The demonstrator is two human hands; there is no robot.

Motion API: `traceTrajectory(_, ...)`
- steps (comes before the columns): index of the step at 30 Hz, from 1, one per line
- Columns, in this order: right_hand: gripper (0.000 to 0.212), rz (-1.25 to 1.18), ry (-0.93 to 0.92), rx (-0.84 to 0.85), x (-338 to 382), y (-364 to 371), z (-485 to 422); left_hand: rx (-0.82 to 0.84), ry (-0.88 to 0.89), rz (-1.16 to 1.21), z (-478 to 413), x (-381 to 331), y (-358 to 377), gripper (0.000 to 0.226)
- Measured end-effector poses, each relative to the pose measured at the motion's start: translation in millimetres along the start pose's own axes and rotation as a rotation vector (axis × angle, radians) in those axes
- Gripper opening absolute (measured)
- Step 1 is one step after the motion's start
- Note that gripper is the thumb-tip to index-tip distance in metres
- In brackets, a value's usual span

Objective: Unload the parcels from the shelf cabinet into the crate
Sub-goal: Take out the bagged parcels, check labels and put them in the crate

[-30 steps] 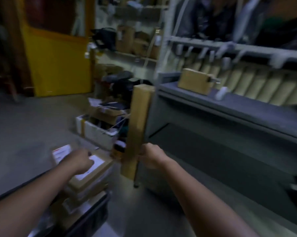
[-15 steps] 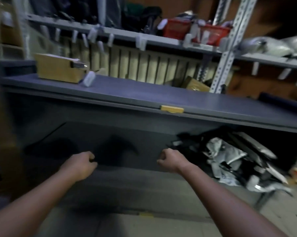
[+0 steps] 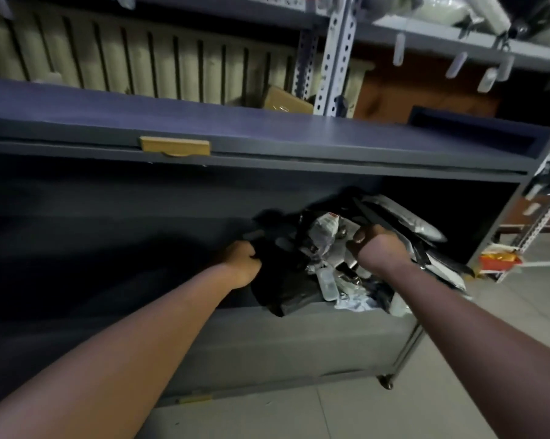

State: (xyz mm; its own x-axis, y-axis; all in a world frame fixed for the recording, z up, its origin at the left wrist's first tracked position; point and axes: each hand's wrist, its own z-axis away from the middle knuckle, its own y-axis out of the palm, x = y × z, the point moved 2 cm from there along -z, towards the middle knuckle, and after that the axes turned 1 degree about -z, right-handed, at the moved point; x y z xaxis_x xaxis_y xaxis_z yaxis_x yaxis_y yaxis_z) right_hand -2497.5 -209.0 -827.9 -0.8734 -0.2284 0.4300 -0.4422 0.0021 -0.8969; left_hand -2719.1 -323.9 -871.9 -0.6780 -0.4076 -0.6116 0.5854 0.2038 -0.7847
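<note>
- Fingers of the left hand [image 3: 240, 262] grip a black bag [image 3: 284, 291] at the cabinet's [image 3: 299, 339] front edge.
- Fingers of the right hand [image 3: 380, 247] curl round a dark parcel [image 3: 371, 216] in the pile [image 3: 327, 231].

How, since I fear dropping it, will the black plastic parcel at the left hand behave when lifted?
Probably floppy: the black plastic parcel is creased and sags over the cabinet's front lip. Likely light, as the left hand grips it alone. Its glossy film may be slippery.

Matt grey metal shelf cabinet [image 3: 283, 340]; glossy crinkled plastic parcels [image 3: 286, 289] (mostly black); perforated metal upright [image 3: 337, 58].
</note>
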Motion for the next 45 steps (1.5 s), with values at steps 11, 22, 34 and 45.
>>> traceTrajectory(11, 0.055, 0.107, 0.096, 0.009, -43.1, 3.3, -49.2, -0.017, 0.099, 0.221, -79.8, -97.2, 85.7, 0.037)
traceTrajectory(22, 0.040, -0.031, 0.067, -0.101, -49.9, 23.7, -61.6, -0.113, 0.039, 0.169, -101.7, -96.6, 92.7, 0.057)
traceTrajectory(34, 0.049, -0.102, 0.054, -0.073, -8.5, 1.8, -34.1, -0.216, 0.276, 0.260, -69.5, -72.3, 53.2, 0.050)
traceTrajectory(45, 0.015, -1.118, 0.175, 0.213, 74.3, 14.4, 47.1, -0.194, 0.414, -0.042, 32.8, -28.0, -28.1, 0.060)
